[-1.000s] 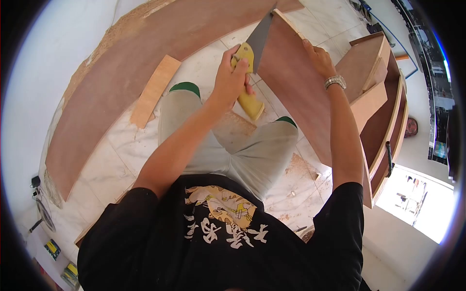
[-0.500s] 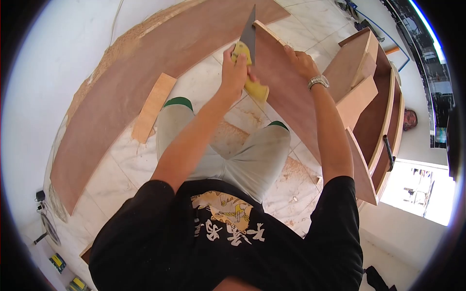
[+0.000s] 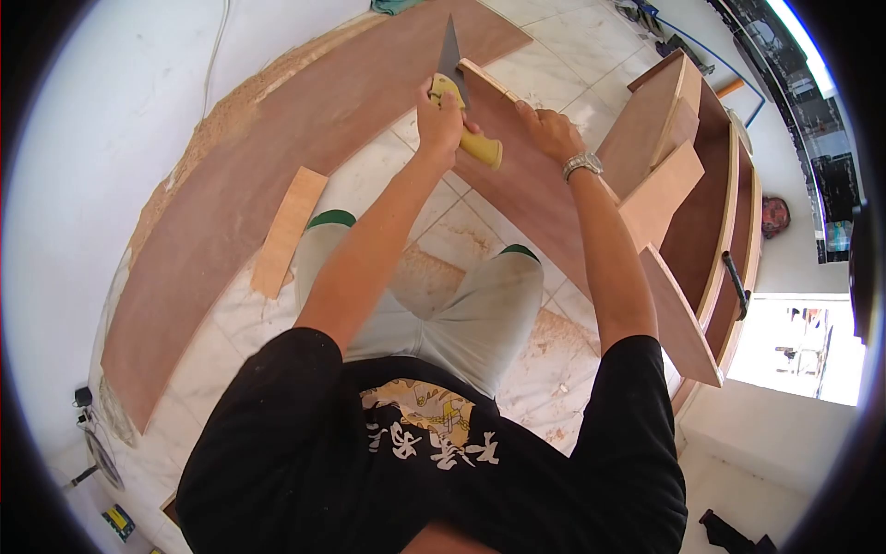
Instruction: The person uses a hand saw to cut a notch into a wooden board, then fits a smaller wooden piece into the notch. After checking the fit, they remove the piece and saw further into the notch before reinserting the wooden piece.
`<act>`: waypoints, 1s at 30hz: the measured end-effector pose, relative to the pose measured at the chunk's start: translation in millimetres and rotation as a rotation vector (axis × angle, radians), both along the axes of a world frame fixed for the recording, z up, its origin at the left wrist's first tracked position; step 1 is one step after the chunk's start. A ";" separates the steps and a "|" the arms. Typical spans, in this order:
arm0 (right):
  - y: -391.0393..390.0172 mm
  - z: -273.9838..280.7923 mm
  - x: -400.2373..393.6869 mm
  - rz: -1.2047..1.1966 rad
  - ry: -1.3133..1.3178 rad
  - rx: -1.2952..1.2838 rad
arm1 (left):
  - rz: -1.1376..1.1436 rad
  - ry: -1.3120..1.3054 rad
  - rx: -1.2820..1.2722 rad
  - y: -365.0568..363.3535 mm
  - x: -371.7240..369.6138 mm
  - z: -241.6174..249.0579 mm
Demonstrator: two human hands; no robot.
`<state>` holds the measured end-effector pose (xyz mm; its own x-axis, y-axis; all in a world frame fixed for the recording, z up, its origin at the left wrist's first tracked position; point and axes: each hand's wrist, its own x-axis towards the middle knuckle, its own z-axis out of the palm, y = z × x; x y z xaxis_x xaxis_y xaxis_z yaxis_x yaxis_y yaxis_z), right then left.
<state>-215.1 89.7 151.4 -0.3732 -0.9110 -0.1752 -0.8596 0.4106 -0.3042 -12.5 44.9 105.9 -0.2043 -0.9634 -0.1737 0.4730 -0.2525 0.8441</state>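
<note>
My left hand (image 3: 441, 122) is closed around the yellow handle of a handsaw (image 3: 482, 149). Its dark, tapering blade points away from me, beside the far end of a long brown wooden board (image 3: 521, 180). Whether the teeth touch the wood cannot be made out. On the board's right edge rests my right hand (image 3: 556, 137), fingers bent over the edge and a metal watch on the wrist. The board slants between my knees and a wooden cabinet.
The wooden cabinet (image 3: 711, 194) lies at the right with loose panels against it. A large curved brown sheet (image 3: 249, 175) spans the left, near a short pale plank (image 3: 290, 231). Sawdust (image 3: 434, 277) is scattered over the tiled floor. A television (image 3: 794, 120) stands far right.
The handsaw has slid forward along the board's end, its blade now leaning further left. My right hand keeps its place on the board edge. The whole view has shifted slightly.
</note>
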 end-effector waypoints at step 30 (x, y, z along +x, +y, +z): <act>-3.0 1.7 2.6 -0.003 0.057 0.028 | -0.054 -0.011 -0.053 -16.1 13.8 -9.0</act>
<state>-212.5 86.6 153.1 -0.3864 -0.9048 -0.1789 -0.8736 0.4212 -0.2436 1.3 28.8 96.9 -0.2544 -0.9589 -0.1257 0.4504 -0.2325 0.8620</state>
